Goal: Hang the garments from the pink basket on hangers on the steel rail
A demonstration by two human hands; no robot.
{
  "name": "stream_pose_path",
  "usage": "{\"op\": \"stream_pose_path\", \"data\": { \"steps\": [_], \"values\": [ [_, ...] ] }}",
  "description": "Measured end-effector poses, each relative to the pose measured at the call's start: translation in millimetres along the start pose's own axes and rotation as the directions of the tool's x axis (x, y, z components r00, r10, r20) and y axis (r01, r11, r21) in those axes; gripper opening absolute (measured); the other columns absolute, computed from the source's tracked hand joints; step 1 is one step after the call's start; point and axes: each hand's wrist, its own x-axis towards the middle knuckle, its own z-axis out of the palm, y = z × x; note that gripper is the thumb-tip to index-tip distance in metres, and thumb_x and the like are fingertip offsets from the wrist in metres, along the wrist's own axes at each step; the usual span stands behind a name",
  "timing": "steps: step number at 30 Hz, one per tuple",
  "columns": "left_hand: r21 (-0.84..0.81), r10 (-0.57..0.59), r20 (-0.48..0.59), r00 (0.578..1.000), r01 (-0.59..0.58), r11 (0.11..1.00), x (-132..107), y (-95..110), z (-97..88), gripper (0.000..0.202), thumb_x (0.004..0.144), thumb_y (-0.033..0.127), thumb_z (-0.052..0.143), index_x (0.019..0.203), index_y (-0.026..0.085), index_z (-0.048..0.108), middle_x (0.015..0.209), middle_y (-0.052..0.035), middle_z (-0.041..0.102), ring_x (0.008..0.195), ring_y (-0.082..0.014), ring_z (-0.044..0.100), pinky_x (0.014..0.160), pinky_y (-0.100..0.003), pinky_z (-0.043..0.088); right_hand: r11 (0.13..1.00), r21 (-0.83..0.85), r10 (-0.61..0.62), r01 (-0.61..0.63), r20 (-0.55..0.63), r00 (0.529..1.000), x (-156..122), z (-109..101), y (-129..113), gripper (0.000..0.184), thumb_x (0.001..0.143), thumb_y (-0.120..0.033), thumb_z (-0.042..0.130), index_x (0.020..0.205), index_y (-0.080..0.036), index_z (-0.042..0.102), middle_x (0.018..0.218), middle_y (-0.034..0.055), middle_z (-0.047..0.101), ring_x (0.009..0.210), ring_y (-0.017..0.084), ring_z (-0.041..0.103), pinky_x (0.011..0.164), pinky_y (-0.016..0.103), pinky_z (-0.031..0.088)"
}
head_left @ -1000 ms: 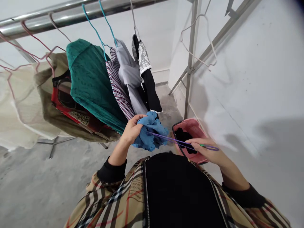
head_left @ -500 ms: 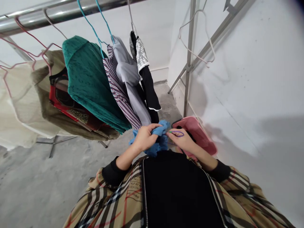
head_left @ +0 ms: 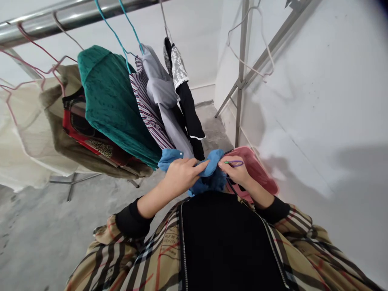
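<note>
We've got the blue garment (head_left: 212, 180) approx. mid-frame, a bit below center, its long axis running roughly level L to R: one end sticks out past the left hand (head_left: 183, 173), the other reaches the right hand (head_left: 236, 169), & a bunched part drops twd. the bottom edge. Cloth looks soft, matte, v. crumpled, w/ a small pale dot near its L end. Left hand's fingers are closed on the cloth, index straight & pointing R along it. Right hand's fingers are pinched tight on the purple hanger (head_left: 241, 163), w/ a green bit at the grip; its thin rounded loop pokes out approx. level twd. the R edge. The rest of the hanger we can't see, so its full lie we can't tell. Behind the right hand we see the pink basket (head_left: 262, 176), smooth-walled, apparently plastic. Upper L to center: a shiny round metal rail (head_left: 81, 16) w/ a green garment (head_left: 112, 101) (plush, velvety), striped garment (head_left: 148, 107), smooth gray garment (head_left: 165, 95) & black garment (head_left: 189, 109) w/ white floral lace. Upper R, a thin pale hanger (head_left: 269, 48); lower L, rough gray floor (head_left: 60, 226).
</note>
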Motion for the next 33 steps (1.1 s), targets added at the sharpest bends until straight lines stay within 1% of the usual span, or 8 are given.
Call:
{"op": "stream_pose_path", "data": {
  "steps": [3,5,9,14,17,19,23,33],
  "values": [
    [-0.004,-0.113,0.000,0.994,0.113,0.994,1,-5,-3.9,0.040,0.087,0.023,0.051,0.124,0.034,0.063,0.076,-0.0030,0.062,0.066,-0.0176,0.057,0.058,-0.026,0.039,0.999,-0.001,-0.050,0.051,-0.054,0.997,7,-2,0,0.032,0.083,-0.045,0.058,0.063,-0.020,0.057,0.060,0.0009,0.057,0.056,0.015,0.051,0.059,0.030,0.044],
    [0.005,-0.203,-0.069,0.977,0.204,0.979,-1,-6,-7.3,0.037,0.088,0.025,0.051,0.121,0.034,0.064,0.077,-0.0031,0.062,0.066,-0.0181,0.057,0.054,-0.026,0.034,0.994,-0.037,-0.111,0.106,-0.222,0.969,5,-5,6,0.026,0.084,-0.046,0.058,0.082,-0.020,0.062,0.078,0.0040,0.062,0.068,0.017,0.057,0.067,0.032,0.048],
    [0.013,-0.341,-0.195,0.919,0.351,0.936,-7,-8,-16.3,0.038,0.088,0.027,0.052,0.124,0.035,0.064,0.080,-0.0031,0.063,0.068,-0.0183,0.057,0.052,-0.027,0.030,0.969,-0.228,-0.211,0.091,-0.587,0.781,-18,-6,39,0.023,0.087,-0.045,0.053,0.085,-0.023,0.055,0.081,0.0035,0.056,0.077,0.019,0.055,0.075,0.034,0.048],
    [-0.013,-0.378,-0.297,0.877,0.392,0.920,-12,-4,-23.8,0.037,0.088,0.027,0.054,0.122,0.033,0.065,0.078,-0.0021,0.062,0.068,-0.0167,0.057,0.053,-0.025,0.030,0.964,-0.242,0.024,-0.112,-0.341,0.940,-38,20,89,0.030,0.083,-0.049,0.059,0.090,-0.020,0.056,0.090,0.0068,0.063,0.084,0.021,0.059,0.081,0.035,0.049],
    [-0.033,-0.329,-0.336,0.882,0.338,0.941,-11,1,-25.9,0.037,0.087,0.025,0.055,0.122,0.032,0.066,0.075,-0.0013,0.062,0.067,-0.0153,0.057,0.053,-0.024,0.030,0.969,-0.119,0.180,-0.215,-0.250,0.951,-26,38,104,0.060,0.069,-0.049,0.074,0.117,-0.017,0.057,0.116,0.0140,0.064,0.106,0.028,0.059,0.093,0.042,0.046],
    [-0.032,-0.285,-0.377,0.881,0.295,0.955,-11,2,-27.5,0.036,0.086,0.023,0.056,0.120,0.031,0.067,0.073,-0.0005,0.061,0.065,-0.0140,0.056,0.052,-0.024,0.030,0.964,0.017,0.260,-0.265,-0.250,0.933,-14,40,107,0.060,0.064,-0.044,0.077,0.116,-0.018,0.061,0.111,0.0124,0.067,0.105,0.029,0.060,0.095,0.044,0.044],
    [-0.068,-0.241,-0.448,0.861,0.236,0.969,-18,-16,-29.6,0.029,0.084,0.020,0.061,0.111,0.026,0.071,0.068,0.0015,0.058,0.059,-0.0102,0.053,0.052,-0.021,0.032,0.936,0.211,0.330,-0.282,-0.240,0.913,-2,12,101,0.029,0.071,-0.043,0.068,0.090,-0.021,0.069,0.085,0.0047,0.071,0.084,0.024,0.064,0.082,0.039,0.050],
    [-0.248,-0.232,-0.486,0.843,0.121,0.961,-52,-72,-5.4,0.010,0.084,0.024,0.067,0.091,0.019,0.072,0.066,0.0023,0.056,0.055,-0.0071,0.049,0.055,-0.018,0.039,0.777,0.604,0.426,-0.177,-0.298,0.854,4,-60,64,0.020,0.063,-0.033,0.072,0.077,-0.023,0.063,0.062,-0.0032,0.066,0.057,0.015,0.061,0.061,0.030,0.053]
  ]
}}
